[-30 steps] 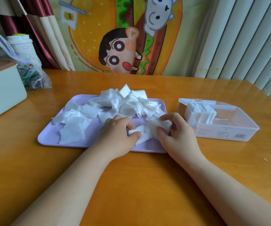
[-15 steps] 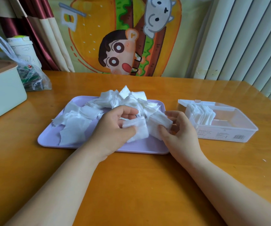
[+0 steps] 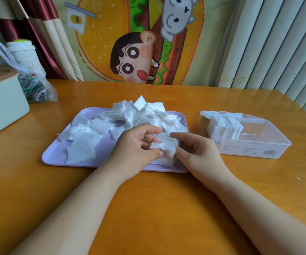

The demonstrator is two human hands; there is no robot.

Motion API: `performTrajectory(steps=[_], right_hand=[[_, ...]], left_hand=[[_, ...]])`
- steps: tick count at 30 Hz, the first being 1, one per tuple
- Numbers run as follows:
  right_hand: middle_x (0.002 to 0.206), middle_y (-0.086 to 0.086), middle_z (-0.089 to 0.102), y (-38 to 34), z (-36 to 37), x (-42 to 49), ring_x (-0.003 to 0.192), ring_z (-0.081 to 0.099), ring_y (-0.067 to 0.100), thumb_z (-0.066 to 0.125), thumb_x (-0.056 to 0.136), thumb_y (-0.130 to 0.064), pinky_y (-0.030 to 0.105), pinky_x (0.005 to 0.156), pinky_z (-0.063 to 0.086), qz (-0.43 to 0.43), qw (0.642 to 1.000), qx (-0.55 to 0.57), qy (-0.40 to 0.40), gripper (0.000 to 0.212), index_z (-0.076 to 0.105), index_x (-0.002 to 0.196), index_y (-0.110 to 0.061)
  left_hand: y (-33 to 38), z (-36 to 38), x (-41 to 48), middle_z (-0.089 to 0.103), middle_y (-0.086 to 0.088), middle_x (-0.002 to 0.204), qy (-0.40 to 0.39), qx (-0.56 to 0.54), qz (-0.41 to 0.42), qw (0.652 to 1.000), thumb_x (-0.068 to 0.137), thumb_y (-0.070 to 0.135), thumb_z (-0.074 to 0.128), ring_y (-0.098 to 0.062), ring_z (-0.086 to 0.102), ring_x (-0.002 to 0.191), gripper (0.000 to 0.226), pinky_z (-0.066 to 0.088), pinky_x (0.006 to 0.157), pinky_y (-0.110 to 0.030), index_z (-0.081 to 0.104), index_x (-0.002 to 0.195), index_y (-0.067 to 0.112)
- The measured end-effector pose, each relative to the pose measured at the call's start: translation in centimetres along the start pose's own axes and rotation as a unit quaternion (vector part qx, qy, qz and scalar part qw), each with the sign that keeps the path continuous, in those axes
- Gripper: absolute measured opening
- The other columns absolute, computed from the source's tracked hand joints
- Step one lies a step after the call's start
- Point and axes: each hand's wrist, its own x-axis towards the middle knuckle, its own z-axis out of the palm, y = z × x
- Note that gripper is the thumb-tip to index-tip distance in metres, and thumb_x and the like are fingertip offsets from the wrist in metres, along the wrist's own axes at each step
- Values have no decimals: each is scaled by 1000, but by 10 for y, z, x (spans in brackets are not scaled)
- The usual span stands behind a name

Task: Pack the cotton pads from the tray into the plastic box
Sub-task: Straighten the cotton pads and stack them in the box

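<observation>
EDITOR: What do the hands hold at centre frame?

CAPTION WRITER: A small stack of pads [image 3: 165, 145], gripped from both sides. The left hand [image 3: 135, 150] curls its thumb and fingers round the stack's left edge. The right hand [image 3: 196, 151] pinches the right edge with bent fingers. The stack is over the near right corner of the lilac tray [image 3: 56, 153].

EDITOR: And the rest of the pads?

CAPTION WRITER: Most lie on the tray, left of centre. A loose heap of cotton pads [image 3: 139, 115] is piled toward its far edge, with flatter ones spread at its left (a few overhang the rim). At the right of the frame the clear plastic box [image 3: 258, 144] stands open at the top, apart from the tray. A row of packed pads [image 3: 225, 128] stands on edge at its left end. Everything rests on an orange-brown wooden table [image 3: 148, 208].

EDITOR: Background?

CAPTION WRITER: At the left edge are a pale bin [image 3: 1, 102] and, behind it, a plastic bag [image 3: 36, 85]. A cartoon cloth [image 3: 139, 43] hangs at top centre, with white blinds [image 3: 277, 43] at upper right.
</observation>
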Motion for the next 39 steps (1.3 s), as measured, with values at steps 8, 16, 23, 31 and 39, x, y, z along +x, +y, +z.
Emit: performTrajectory(steps=[8, 16, 23, 31, 39], right_hand=[[99, -7, 80, 3, -2, 1, 93, 75, 5, 71, 97, -1, 19, 83, 54, -22, 1000, 18, -13, 31, 75, 123, -15], [109, -24, 75, -1, 4, 0, 102, 71, 4, 86, 86, -8, 17, 92, 52, -71, 996, -45, -26, 53, 65, 128, -33], [117, -24, 67, 3, 7, -3, 110, 63, -3, 68, 89, -1, 19, 101, 46, -110, 985, -129, -24, 58, 62, 141, -26], [114, -7, 65, 12, 13, 0, 110, 58, 2, 64, 96, -20, 51, 115, 43, -170, 963, -207, -27, 58, 54, 152, -18], [122, -7, 65, 9, 7, 2, 104, 59, 0, 72, 92, -8, 3, 89, 41, -91, 979, -131, 129, 46, 63, 135, -22]], left_hand=[[-1, 3, 1, 72, 13, 83, 4, 6, 4, 1000, 77, 2, 89, 4, 65, 72, 44, 54, 74, -14, 76, 108, 30], [-8, 1, 4, 60, 16, 114, 36, 92, 10, 995, 76, 20, 92, 0, 58, 92, 64, 49, 78, -12, 64, 129, 41], [-9, 1, 5, 73, 14, 102, -10, 108, -5, 994, 80, 22, 88, -2, 65, 95, 36, 57, 86, -22, 72, 107, 39], [-5, 4, 1, 76, 13, 93, -23, 98, 4, 995, 94, 21, 76, 0, 69, 91, 17, 54, 83, -17, 71, 105, 33], [-5, 14, 12, 70, 19, 111, 37, 168, 39, 984, 94, 28, 76, 4, 63, 103, 21, 48, 90, -17, 70, 112, 37]])
